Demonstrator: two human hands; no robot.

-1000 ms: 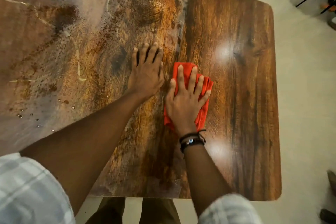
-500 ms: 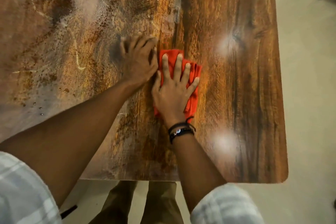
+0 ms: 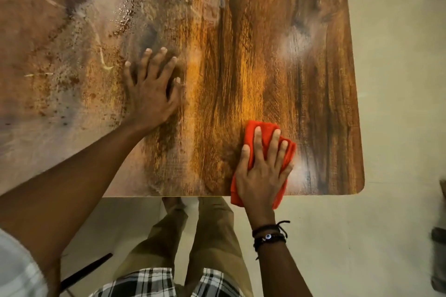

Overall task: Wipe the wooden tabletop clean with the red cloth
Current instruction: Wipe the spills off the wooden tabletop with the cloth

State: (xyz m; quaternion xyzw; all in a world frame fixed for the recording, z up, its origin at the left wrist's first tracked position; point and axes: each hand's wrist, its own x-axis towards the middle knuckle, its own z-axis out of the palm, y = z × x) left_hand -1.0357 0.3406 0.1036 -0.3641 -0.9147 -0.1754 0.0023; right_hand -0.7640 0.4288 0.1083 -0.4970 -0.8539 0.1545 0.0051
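Pressing red cloth (image 3: 265,135) overhanging tabletop (image 3: 277,67) edge | right fingers (image 3: 257,142) straight | left fingers (image 3: 158,60) splayed

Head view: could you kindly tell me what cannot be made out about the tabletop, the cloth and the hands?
All in the head view.
Wooden tabletop: far and left parts cut off by the frame edges.
Red cloth: middle hidden under the right hand.
Surface beneath the left hand: covered by the palm.
Stains at left: blurred; wet or dry, cannot tell.
Dark shapes on the floor at right: blurred, cut by the edge.
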